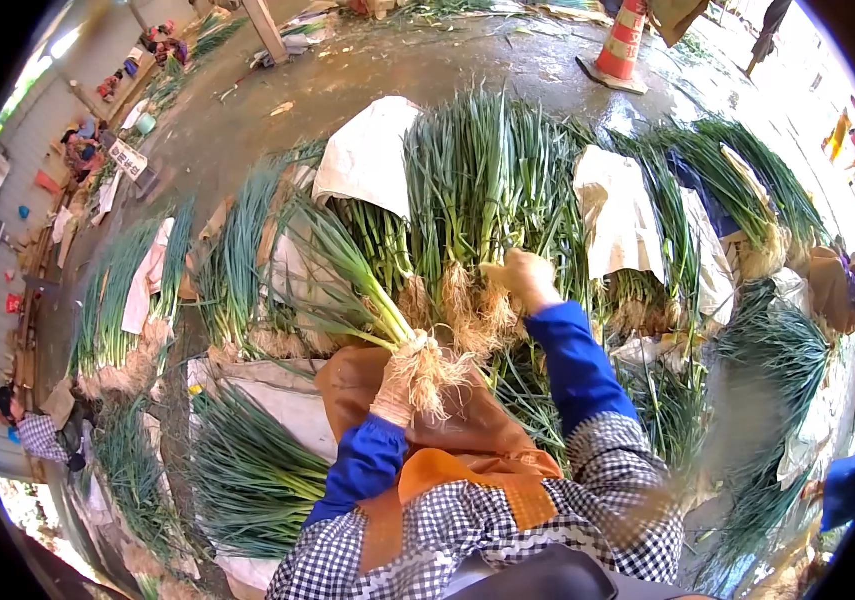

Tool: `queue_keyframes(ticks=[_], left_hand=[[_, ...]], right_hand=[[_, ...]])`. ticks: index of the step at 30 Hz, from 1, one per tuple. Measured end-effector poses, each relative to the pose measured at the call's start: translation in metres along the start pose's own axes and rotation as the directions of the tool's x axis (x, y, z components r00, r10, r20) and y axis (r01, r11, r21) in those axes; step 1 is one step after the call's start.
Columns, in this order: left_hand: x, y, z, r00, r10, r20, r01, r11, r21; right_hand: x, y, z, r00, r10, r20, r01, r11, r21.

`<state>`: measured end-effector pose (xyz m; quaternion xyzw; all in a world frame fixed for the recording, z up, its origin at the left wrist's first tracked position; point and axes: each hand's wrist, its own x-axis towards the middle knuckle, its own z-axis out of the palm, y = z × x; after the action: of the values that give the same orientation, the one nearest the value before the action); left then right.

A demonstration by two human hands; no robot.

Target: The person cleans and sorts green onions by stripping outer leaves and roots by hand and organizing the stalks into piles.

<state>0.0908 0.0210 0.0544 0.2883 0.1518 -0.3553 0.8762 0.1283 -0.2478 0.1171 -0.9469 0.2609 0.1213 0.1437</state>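
My left hand is closed around the root end of a small bunch of green onions, held over my lap. Its pale roots hang to the right, and the leaves point up and to the left. In front of me lies a large pile of green onions, leaves away from me and roots toward me. My right hand reaches to the root end of this pile, its fingers curled around stems there. The fingertips are partly hidden. A brown apron covers my lap.
White sacks lie over parts of the pile. More green onions lie at left and right. An orange traffic cone stands on the wet floor. One person sits at far left; a blue sleeve shows at right.
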Motion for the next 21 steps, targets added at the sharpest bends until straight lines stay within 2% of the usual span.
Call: queue_keyframes(ticks=[2,3,4,5,6,7,8,9,10,11,12,13,14,15,16,17,18,19,20,21], left_hand=[[-0.007,-0.001,0.017,0.999,-0.016,0.029,0.018,0.998,-0.064],[-0.009,-0.003,0.02,1.0,-0.014,0.026,0.016,0.998,-0.064],[-0.017,-0.002,0.036,1.0,-0.016,0.023,0.017,0.998,-0.066],[-0.03,-0.002,0.049,0.998,-0.013,-0.062,0.011,1.0,-0.029],[-0.027,-0.005,0.045,0.998,-0.02,-0.062,0.018,0.999,-0.039],[-0.023,-0.007,0.036,0.986,-0.133,0.096,0.141,0.986,-0.084],[-0.02,-0.013,0.024,0.939,-0.238,0.247,0.271,0.956,-0.109],[-0.014,-0.033,0.014,0.922,-0.271,0.275,0.307,0.946,-0.099],[-0.005,-0.055,0.005,0.939,-0.251,0.234,0.233,0.967,0.101],[-0.014,-0.074,0.012,0.944,-0.097,0.314,-0.064,0.884,0.463],[-0.021,-0.087,0.022,0.895,0.008,0.447,-0.361,0.601,0.713],[-0.016,-0.097,0.023,0.959,-0.196,0.205,0.073,0.869,0.489],[-0.011,-0.106,0.023,0.886,-0.461,0.051,0.456,0.885,0.091],[-0.008,-0.116,0.018,0.942,-0.334,0.029,0.33,0.939,0.097],[-0.006,-0.117,0.014,0.962,-0.254,0.102,0.197,0.9,0.39],[-0.003,-0.123,0.012,0.971,-0.237,0.012,0.22,0.92,0.325],[0.001,-0.128,0.011,0.972,-0.221,-0.074,0.233,0.938,0.256],[-0.006,-0.12,0.021,0.97,-0.211,-0.117,0.241,0.872,0.426],[0.009,-0.133,-0.001,0.972,-0.207,-0.114,0.236,0.874,0.425],[0.035,-0.157,-0.044,0.993,-0.028,0.114,-0.035,0.857,0.514]], right_hand=[[0.041,0.0,0.041,0.977,-0.156,-0.148,0.147,0.987,-0.071],[0.045,0.0,0.027,0.995,-0.1,0.019,0.097,0.988,0.122],[0.047,0.008,0.026,0.996,-0.087,0.006,0.079,0.92,0.383],[0.04,0.026,0.027,0.993,-0.117,0.005,0.092,0.807,0.583],[0.018,0.042,0.017,0.99,-0.142,-0.001,0.095,0.657,0.748],[-0.012,0.056,0.009,0.938,-0.325,-0.122,0.302,0.59,0.749],[-0.044,0.067,0.013,0.842,-0.487,-0.233,0.482,0.485,0.73],[-0.066,0.068,0.028,0.901,-0.419,-0.113,0.266,0.328,0.906],[-0.087,0.065,0.043,0.927,-0.373,0.029,0.023,0.134,0.991],[-0.098,0.064,0.068,0.926,-0.358,0.121,-0.087,0.11,0.99],[-0.119,0.05,0.055,0.929,-0.303,0.212,-0.169,0.162,0.972],[-0.115,0.058,0.071,0.934,-0.335,0.126,-0.059,0.201,0.978],[-0.106,0.066,0.084,0.926,-0.375,0.036,0.058,0.237,0.97],[-0.101,0.056,0.077,0.949,-0.086,0.304,-0.253,0.368,0.895],[-0.086,0.046,0.097,0.987,0.021,-0.16,0.116,0.598,0.793],[-0.078,0.055,0.109,0.961,-0.036,-0.276,0.194,0.798,0.571],[-0.083,0.048,0.093,0.921,-0.126,-0.37,0.243,0.925,0.291],[-0.094,0.04,0.084,0.935,-0.142,-0.324,0.251,0.911,0.326],[-0.109,0.035,0.075,0.997,-0.073,-0.03,0.078,0.848,0.524],[-0.136,0.039,0.065,0.968,-0.252,0.012,0.202,0.802,0.562]])
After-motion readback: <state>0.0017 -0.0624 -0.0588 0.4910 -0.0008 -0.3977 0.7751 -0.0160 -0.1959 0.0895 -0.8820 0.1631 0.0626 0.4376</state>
